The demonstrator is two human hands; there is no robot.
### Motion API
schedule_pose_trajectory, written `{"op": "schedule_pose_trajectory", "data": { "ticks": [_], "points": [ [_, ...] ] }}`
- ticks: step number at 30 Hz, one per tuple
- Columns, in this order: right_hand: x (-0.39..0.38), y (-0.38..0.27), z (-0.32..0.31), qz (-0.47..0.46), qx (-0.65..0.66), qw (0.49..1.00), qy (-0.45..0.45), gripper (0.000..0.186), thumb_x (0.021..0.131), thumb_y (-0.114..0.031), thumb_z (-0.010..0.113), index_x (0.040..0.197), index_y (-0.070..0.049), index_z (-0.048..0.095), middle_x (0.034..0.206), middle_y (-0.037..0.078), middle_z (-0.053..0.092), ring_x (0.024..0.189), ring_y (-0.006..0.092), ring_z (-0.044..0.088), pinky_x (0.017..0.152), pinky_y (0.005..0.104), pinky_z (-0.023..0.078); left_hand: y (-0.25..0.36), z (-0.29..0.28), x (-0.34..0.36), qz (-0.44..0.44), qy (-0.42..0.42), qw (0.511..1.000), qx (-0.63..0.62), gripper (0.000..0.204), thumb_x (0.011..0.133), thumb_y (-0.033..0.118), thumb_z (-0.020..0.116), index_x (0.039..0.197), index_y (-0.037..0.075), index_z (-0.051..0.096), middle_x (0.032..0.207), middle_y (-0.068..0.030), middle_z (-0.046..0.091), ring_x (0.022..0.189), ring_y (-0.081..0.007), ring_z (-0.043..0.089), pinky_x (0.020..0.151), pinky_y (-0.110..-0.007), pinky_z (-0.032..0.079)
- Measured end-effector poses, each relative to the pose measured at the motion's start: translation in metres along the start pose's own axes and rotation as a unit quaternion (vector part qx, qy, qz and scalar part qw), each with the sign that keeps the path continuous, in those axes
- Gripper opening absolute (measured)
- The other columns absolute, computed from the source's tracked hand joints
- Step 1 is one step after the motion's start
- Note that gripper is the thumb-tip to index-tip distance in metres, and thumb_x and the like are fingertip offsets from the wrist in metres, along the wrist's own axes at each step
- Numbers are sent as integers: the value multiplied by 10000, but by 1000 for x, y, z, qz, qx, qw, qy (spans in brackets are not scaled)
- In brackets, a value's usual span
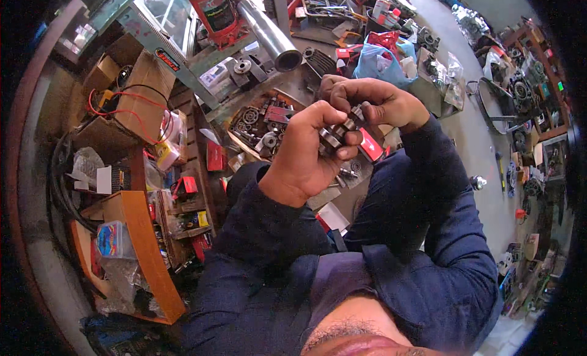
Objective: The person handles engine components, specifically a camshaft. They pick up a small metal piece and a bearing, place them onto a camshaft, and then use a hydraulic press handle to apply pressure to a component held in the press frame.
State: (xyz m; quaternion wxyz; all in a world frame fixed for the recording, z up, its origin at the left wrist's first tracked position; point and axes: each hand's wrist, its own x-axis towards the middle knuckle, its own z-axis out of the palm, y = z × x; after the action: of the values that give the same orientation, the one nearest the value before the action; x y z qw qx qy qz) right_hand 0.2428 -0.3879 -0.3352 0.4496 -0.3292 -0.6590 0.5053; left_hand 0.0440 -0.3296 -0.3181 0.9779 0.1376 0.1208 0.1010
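Observation:
Above my lap, both hands are on a short, shiny metal shaft (340,134) with thicker rounded sections along it, much like a small camshaft. My left hand (302,151) wraps its lower end, thumb on top and fingertips curling around the far side. At the upper right end, my right hand (385,102) pinches the shaft between thumb and bent fingers; part of that grip is hidden. Just below the shaft lies a small red box (370,145). Behind my left hand, a cardboard tray (237,143) holds bearings, gears and other loose metal parts.
A steel tube (266,30) and a red container (214,16) stand beyond the tray. Light blue plastic bags (373,63) lie at the far right. On my left are a cardboard box (143,99) with a red cable and an orange-brown box (147,252).

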Motion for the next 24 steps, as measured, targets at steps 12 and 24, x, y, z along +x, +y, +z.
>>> {"op": "schedule_pose_trajectory", "data": {
  "ticks": [12,24],
  "points": [
    [15,2,-1,-27,8,999,-37,596,860,-610,651,943,-27,564,990,24,492,997,164,469,912,320,379,1,-4,-1,-1,-13,1000,1,168,869,85,511,998,7,585,900,-120,619,695,-183,553,527,-266,426],
    [9,-27,-22,-73,-184,980,19,525,911,-550,615,985,-32,574,1058,64,530,1025,202,492,924,360,392,15,9,3,49,2,995,83,192,933,89,523,1033,-53,606,870,-180,662,823,-255,661,722,-343,558]
  ]
}}
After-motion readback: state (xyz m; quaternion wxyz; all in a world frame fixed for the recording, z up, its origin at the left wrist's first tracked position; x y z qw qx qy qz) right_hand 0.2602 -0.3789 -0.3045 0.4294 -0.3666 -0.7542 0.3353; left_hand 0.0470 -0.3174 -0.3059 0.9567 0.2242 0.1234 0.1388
